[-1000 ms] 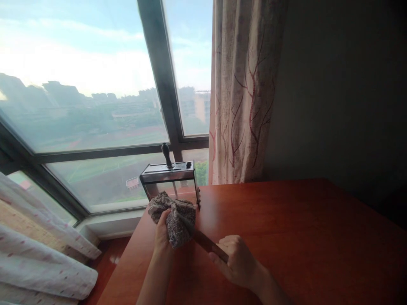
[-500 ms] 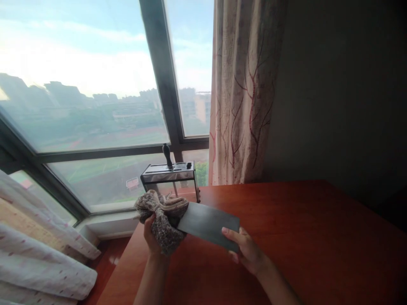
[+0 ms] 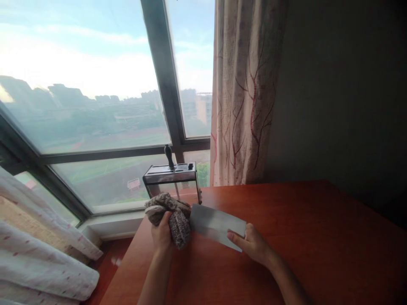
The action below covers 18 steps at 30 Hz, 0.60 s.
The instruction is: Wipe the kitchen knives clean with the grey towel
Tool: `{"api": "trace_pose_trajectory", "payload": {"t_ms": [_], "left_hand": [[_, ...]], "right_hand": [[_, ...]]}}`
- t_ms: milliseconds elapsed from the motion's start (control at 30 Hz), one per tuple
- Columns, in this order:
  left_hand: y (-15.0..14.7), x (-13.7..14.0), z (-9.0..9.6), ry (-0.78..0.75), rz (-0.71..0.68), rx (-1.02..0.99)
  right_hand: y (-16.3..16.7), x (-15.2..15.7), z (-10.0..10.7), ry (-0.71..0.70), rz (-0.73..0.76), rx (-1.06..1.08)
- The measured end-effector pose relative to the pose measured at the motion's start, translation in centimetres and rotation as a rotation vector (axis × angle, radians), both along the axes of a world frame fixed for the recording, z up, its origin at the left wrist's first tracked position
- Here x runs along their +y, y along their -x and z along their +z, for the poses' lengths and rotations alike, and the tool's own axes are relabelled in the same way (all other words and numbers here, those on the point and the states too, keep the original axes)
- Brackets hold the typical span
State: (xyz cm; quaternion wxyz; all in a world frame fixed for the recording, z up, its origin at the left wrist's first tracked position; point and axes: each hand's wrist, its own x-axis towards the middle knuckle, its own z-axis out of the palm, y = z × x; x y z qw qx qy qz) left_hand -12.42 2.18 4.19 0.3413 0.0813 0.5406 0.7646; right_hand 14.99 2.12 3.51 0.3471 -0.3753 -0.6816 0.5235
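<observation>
My left hand is closed around a bunched grey-brown fuzzy cloth. The cloth meets the left end of a wide metal cleaver; whether it touches there is unclear. My right hand grips the cleaver at its right end, thumb lying against the blade. The cleaver's handle is hidden by that hand. The blade is held tilted above the table, slanting down to the right. Behind the cloth stands a metal-framed knife block with clear sides, and a dark knife handle sticks up from its top.
A reddish-brown wooden table spreads below my hands, its left edge slanting beside my left forearm. Large windows rise beyond it. A patterned curtain hangs behind the table, and a pale curtain drapes at lower left.
My left hand and the cloth have shifted right, and the cloth has slid towards the blade's left end, covering less of it. The cleaver has moved slightly right.
</observation>
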Motion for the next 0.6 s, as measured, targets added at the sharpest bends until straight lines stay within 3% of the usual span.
{"api": "trace_pose_trajectory", "payload": {"t_ms": [133, 300, 500, 600], "left_hand": [[0.2, -0.2, 0.0, 0.044, -0.004, 0.182], [0.6, -0.2, 0.1, 0.070, -0.174, 0.308], [0.2, -1.0, 0.9, -0.053, -0.433, 0.213], [-0.6, -1.6, 1.2, -0.123, -0.461, 0.034]], "right_hand": [[-0.3, 0.2, -0.4, 0.076, -0.041, 0.079], [-0.9, 0.1, 0.0, 0.124, -0.100, 0.187], [-2.2, 0.5, 0.6, 0.203, -0.280, 0.336], [-2.8, 0.6, 0.5, 0.213, -0.400, 0.359]]}}
